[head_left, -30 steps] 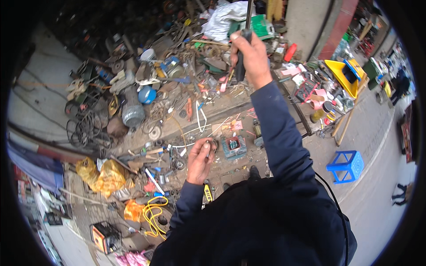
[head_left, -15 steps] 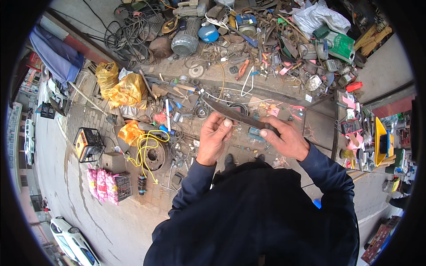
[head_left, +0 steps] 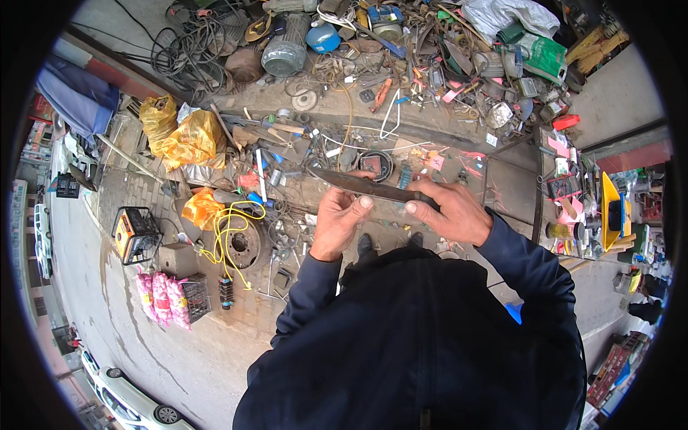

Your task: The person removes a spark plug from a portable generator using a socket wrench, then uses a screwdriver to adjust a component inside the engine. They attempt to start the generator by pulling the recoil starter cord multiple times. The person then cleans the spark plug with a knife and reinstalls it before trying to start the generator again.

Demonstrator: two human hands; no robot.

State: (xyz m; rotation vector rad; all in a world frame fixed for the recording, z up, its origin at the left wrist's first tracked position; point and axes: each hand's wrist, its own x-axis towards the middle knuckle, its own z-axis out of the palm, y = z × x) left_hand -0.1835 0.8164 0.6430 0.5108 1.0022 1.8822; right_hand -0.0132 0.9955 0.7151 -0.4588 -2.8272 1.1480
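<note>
Level in front of my body is a knife (head_left: 363, 188) with a long, dark, brownish blade and its tip toward the left. My right hand (head_left: 456, 215) is closed around its handle end, thumb lying along the near side; most of the handle is hidden in the grip. My left hand (head_left: 337, 223) pinches the middle of the blade, with the thumb in front and the fingers mostly behind it. Below the blade, the tips of my dark shoes (head_left: 365, 245) show on the littered ground.
Beyond the knife lie scrap metal, tools and an electric motor (head_left: 284, 54). To the left are yellow bags (head_left: 193, 137), a wheel rim (head_left: 244, 247) with yellow rope, and a generator (head_left: 136, 234). A yellow tray (head_left: 609, 208) stands among goods on the right.
The knife has tilted closer to level, and more of its blade face shows. Both hands keep their hold and have shifted slightly left. The surroundings have shifted a little in view.
</note>
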